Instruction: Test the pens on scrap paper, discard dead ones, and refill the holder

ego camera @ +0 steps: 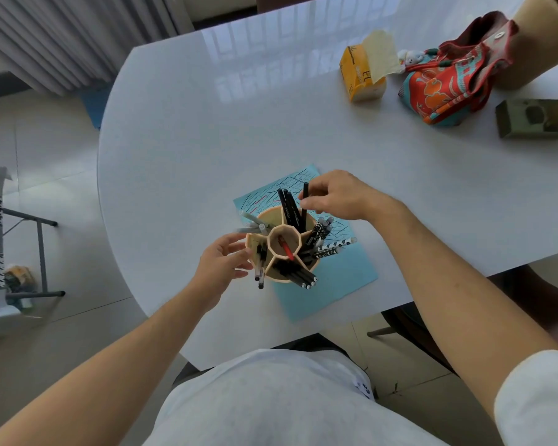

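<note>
**A:** What did you have on head cam at that moment?

**B:** I saw the right hand (pixel 332 196) pinching a black pen (pixel 305 201) near its top end, thumb and forefinger curled round it. Pen stood nearly upright, lower end inside the far compartment of the holder (pixel 284 249). Left hand (pixel 224 260) was against the holder's left wall, fingers only loosely bent, touching it, no real grip as far as I could tell.

**A:** Where was the holder?

**B:** On the scrap paper (pixel 332 281), the blue sheet already covered in test strokes, near the front edge of the surface (pixel 206 140). Red pen (pixel 285 249) in the centre cell, the outer cells well stocked.

**A:** Risks?

**B:** Main one I judged was tipping. Pens fanned outward on every side, several leaning far over the rim, and the left hand was only steadying. A sideways drag from the pinched pen could have rocked the holder or flicked neighbours out.

**A:** Anything else?

**B:** Far cell already held other black pens (pixel 287 204). The tip could have caught between them and jammed. Also, holder sat on loose paper, so a push could have slid both toward the edge.

**A:** Dead ones?

**B:** Couldn't tell. No discard spot visible, so I couldn't say whether any dud had gone back in.
</note>
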The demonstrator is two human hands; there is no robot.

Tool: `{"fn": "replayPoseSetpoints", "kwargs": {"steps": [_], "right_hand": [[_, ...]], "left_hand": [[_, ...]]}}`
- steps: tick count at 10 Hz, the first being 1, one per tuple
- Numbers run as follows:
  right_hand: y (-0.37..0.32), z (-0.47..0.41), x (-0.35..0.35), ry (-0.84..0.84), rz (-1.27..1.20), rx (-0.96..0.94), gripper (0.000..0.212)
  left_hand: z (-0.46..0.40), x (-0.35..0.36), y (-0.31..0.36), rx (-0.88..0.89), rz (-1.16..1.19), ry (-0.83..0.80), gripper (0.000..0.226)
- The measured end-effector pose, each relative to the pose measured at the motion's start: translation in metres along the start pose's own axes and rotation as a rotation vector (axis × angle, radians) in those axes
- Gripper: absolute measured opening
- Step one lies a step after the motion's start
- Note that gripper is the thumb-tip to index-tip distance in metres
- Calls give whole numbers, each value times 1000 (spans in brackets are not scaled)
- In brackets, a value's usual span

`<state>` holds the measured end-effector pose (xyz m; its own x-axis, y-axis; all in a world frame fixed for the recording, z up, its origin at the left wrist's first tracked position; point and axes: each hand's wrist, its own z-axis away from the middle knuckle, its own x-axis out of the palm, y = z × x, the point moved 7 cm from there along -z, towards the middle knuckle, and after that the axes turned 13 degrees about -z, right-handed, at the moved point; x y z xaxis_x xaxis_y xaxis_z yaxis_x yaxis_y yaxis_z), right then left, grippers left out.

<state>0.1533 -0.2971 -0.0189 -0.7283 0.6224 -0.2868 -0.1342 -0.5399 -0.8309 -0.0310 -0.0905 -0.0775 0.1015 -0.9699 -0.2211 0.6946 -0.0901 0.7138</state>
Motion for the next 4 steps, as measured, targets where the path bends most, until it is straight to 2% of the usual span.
{"fn": "replayPoseSetpoints", "kwargs": {"steps": [2,4], "right_hand": [[34,40,-22,220,-366,3,16],[89,98,-9,448,-586,111,14]], "left_hand": [[1,0,1,20,9,3,21],[4,-2,7,39,-62,39,18]]}}
